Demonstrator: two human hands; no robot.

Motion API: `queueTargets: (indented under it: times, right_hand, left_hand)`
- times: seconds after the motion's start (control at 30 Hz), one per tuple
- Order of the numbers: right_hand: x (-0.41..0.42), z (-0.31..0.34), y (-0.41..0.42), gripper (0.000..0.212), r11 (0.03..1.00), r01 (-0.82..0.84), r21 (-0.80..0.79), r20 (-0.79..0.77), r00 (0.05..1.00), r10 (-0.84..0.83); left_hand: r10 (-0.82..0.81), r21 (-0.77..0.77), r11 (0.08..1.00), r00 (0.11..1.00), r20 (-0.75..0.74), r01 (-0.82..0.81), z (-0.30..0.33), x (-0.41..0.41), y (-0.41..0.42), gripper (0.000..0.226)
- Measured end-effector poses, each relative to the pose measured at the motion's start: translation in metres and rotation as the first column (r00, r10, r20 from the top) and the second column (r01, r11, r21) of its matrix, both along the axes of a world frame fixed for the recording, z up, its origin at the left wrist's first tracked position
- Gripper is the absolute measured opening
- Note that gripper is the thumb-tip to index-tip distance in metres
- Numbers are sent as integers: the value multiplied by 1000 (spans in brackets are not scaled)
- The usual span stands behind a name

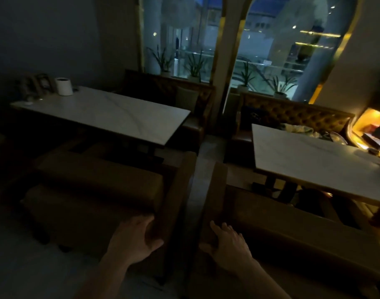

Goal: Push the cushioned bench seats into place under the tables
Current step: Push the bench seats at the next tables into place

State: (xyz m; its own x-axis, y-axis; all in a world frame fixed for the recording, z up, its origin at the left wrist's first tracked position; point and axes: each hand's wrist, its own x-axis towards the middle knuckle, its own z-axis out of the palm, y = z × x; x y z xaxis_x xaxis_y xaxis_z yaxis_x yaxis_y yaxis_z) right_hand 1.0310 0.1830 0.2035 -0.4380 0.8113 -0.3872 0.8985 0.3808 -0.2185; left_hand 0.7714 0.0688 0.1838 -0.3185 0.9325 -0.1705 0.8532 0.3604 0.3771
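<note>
Fingers of the left hand [135,238] and right hand [229,248] each grasp a bench seat's end: left bench [94,186], right bench [292,234]

Head-height view, angled down, forward
</note>
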Motion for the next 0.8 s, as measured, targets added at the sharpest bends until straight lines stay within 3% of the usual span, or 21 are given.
queueTargets:
  times: [0.23, 0.43, 0.5, 0.57, 0.67, 0.8]
  right_hand:
    - [-150, -32, -17, 88, 979, -191, -78, 57, 979, 196]
    - [-297, -72, -21, 84, 941, -315, -124, 59, 944, 324]
    - [-345, -89, -18, 84, 932, -340, -122, 41, 937, 347]
    - [-389, -107, -12, 84, 929, -347, -129, 29, 935, 353]
    - [-443, -132, -1, 86, 934, -322, -157, 58, 941, 334]
    - [-485, -160, 14, 85, 956, -258, -143, 110, 955, 274]
  left_hand:
    - [242, 7, 970, 970, 13, -242, -28, -115, -63, 85]
    - [371, -52, 925, 925, -82, -375, -59, -222, -99, 100]
    - [403, -34, 911, 904, -140, -412, -70, -262, -101, 90]
    - [415, -63, 903, 900, -132, -425, -82, -302, -102, 82]
    - [435, -166, 878, 894, -109, -448, -99, -355, -92, 103]
    - [436, -132, 885, 895, -96, -446, -114, -418, -61, 109]
